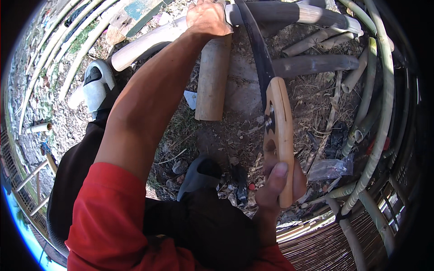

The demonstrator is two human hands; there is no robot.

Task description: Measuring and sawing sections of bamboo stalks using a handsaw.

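My right hand (278,183) is wrapped round the pale wooden handle of a hand saw (283,115). Its dark, slightly curved blade runs up to the top edge of the view and crosses a thick bamboo pole (298,13) just right of my left hand. My left hand (208,18) presses down on that pole, fingers curled over its far side and partly cut off by the view's edge. Below my left hand a short, thick bamboo piece (212,83) points toward me under the pole. Whether the teeth have bitten into the pole cannot be made out.
More bamboo lengths (316,65) lie on the littered soil at the right. Long curved poles (384,99) stand along the right side, and others (86,49) at the far left. A clear plastic bag (332,168) lies near my right hand. My grey shoes (199,176) are below.
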